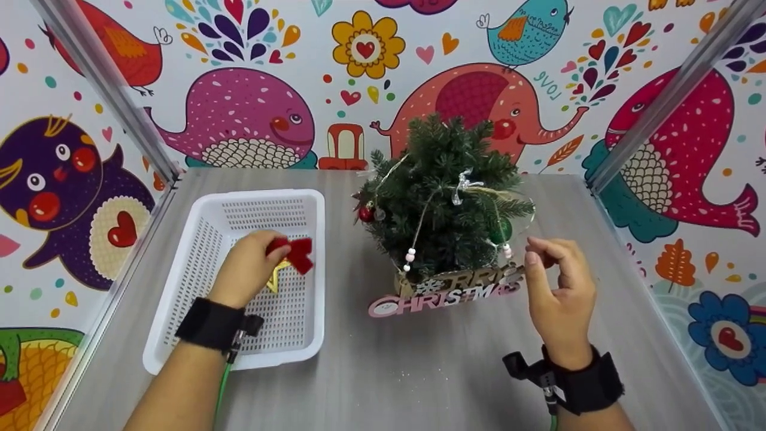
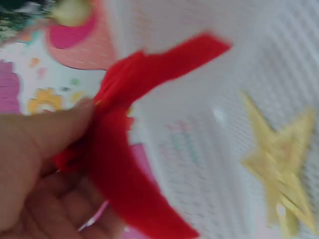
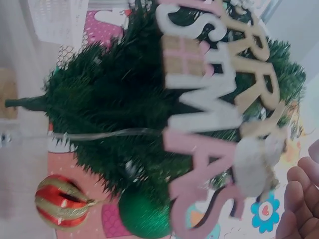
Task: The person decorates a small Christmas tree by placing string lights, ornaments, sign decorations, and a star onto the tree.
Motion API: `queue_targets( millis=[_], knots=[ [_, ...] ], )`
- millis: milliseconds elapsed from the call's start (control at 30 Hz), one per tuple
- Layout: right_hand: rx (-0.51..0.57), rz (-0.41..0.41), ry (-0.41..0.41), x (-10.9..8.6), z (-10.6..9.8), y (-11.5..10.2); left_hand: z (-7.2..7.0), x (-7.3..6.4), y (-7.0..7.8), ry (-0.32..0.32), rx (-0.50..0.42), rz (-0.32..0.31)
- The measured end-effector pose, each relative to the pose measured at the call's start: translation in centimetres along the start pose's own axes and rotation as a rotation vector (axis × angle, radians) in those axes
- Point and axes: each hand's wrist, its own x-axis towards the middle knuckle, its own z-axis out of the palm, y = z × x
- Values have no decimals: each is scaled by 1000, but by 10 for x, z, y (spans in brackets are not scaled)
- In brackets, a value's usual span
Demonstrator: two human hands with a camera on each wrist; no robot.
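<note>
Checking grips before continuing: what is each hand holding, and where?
The left hand pinches the red bow by its knot; the right hand holds nothing visible.

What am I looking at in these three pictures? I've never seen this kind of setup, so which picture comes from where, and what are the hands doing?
There is no machine here: a person works with two bare hands, wearing a camera on the head and one on each wrist.

The wide picture is the head view, looking down on a grey table with cartoon-patterned walls around it. The left hand is inside a white basket and pinches a red bow; a gold star lies in the basket under it. The left wrist view shows that bow and star close up, blurred.

The right hand is beside a small Christmas tree, its fingers curled. Whether it holds anything I cannot tell. A "Merry Christmas" sign stands at the tree's foot. The right wrist view shows the tree, sign, a green bauble and a red striped bauble.
</note>
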Motion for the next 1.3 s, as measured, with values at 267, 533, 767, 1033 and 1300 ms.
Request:
queue_targets(
  millis=[267,533,767,1033,1300],
  knots=[
    [153,-120,24,-1,14,-30,-19,-39,97,495,-144,244],
    [280,-260,-86,-12,30,-54,-5,-67,164,724,-278,684],
    [338,-340,-140,-21,38,-62,29,-80,198,494,-436,883],
    [316,-172,-130,-17,31,-58,46,-63,209,362,-467,692],
    [88,-91,-91,8,28,-55,45,-37,226,338,-310,714]
  ],
)
